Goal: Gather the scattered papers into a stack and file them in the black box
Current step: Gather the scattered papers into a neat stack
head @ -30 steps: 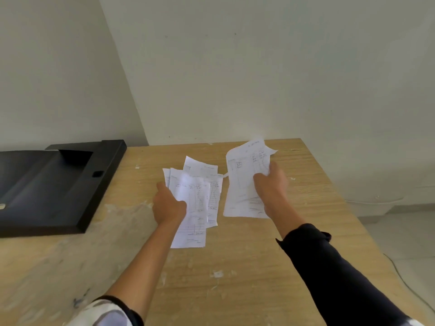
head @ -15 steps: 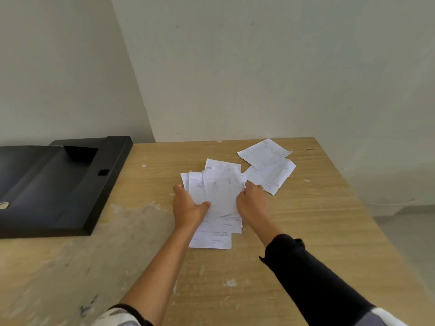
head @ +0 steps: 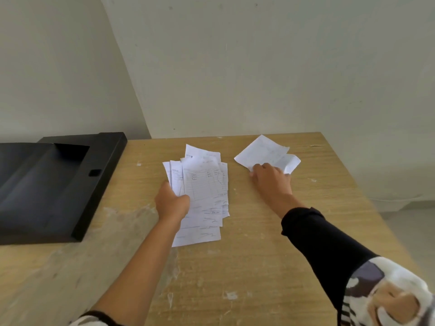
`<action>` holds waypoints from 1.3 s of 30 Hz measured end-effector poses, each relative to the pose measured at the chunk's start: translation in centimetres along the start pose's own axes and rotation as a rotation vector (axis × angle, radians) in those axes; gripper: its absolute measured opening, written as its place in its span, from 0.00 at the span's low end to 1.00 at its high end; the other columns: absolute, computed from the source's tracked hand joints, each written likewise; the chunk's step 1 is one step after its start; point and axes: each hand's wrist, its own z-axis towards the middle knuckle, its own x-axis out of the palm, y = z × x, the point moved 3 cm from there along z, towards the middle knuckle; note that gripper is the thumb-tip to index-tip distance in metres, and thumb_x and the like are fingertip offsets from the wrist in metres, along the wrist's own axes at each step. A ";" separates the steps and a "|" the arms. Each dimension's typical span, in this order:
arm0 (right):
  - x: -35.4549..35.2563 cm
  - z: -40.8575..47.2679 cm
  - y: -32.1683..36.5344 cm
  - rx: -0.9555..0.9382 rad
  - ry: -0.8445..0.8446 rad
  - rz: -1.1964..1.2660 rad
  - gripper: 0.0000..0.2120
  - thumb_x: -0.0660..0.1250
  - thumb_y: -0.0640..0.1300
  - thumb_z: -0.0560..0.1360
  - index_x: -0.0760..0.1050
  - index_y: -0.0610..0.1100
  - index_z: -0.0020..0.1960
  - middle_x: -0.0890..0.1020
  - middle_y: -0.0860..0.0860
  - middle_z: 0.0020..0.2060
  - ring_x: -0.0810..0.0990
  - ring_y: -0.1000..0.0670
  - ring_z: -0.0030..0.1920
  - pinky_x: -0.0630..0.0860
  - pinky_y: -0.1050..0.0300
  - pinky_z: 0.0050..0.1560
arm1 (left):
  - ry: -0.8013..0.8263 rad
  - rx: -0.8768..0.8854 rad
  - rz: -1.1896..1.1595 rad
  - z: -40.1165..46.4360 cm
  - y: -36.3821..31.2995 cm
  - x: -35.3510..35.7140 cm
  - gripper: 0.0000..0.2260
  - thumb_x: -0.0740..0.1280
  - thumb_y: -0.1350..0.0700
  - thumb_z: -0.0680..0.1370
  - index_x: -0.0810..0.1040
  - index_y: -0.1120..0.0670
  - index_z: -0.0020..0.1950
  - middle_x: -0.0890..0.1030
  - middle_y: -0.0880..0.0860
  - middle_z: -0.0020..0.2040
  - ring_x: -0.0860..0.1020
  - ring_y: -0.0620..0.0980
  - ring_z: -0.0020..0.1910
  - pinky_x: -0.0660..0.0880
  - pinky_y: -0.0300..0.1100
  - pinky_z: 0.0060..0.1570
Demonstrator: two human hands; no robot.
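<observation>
A loose pile of white printed papers lies fanned on the wooden table. My left hand grips the pile's left edge, thumb on top. Two more white sheets lie overlapped at the far right of the table. My right hand rests on their near edge, fingers curled over the paper; whether it has lifted them I cannot tell. The open black box sits on the table's left side, its dark inside showing nothing.
Grey walls meet in a corner behind the table. The table's right edge drops to a pale floor. White paint specks and a worn pale patch mark the tabletop near me.
My right hand dropped its sheet onto the pile, then left it and reached right to the two far sheets. My left hand stays on the pile's left edge.
</observation>
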 end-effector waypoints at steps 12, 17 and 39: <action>0.7 -6.2 5.3 -0.016 -0.185 0.471 0.13 0.54 0.44 0.79 0.75 0.44 0.41 0.77 0.50 0.30 0.75 0.48 0.31 0.76 0.50 0.48 | 0.027 -0.042 -0.124 0.2 -0.6 0.9 0.09 0.56 0.66 0.72 0.72 0.60 0.49 0.75 0.55 0.45 0.72 0.54 0.41 0.66 0.40 0.31; 2.0 -8.3 7.1 -0.236 -0.037 0.440 0.11 0.59 0.43 0.78 0.79 0.44 0.54 0.83 0.48 0.50 0.76 0.47 0.57 0.67 0.53 0.62 | 0.044 -0.059 -0.220 0.1 -0.6 1.2 0.14 0.66 0.58 0.73 0.72 0.59 0.58 0.78 0.56 0.53 0.76 0.56 0.50 0.71 0.44 0.44; -5.9 -6.2 8.1 -0.231 -0.177 1.264 0.17 0.54 0.27 0.70 0.66 0.45 0.53 0.76 0.63 0.35 0.73 0.61 0.32 0.73 0.60 0.34 | 0.184 0.449 -0.343 -3.0 -4.8 -2.6 0.23 0.69 0.66 0.71 0.68 0.52 0.63 0.78 0.52 0.57 0.78 0.47 0.55 0.78 0.43 0.52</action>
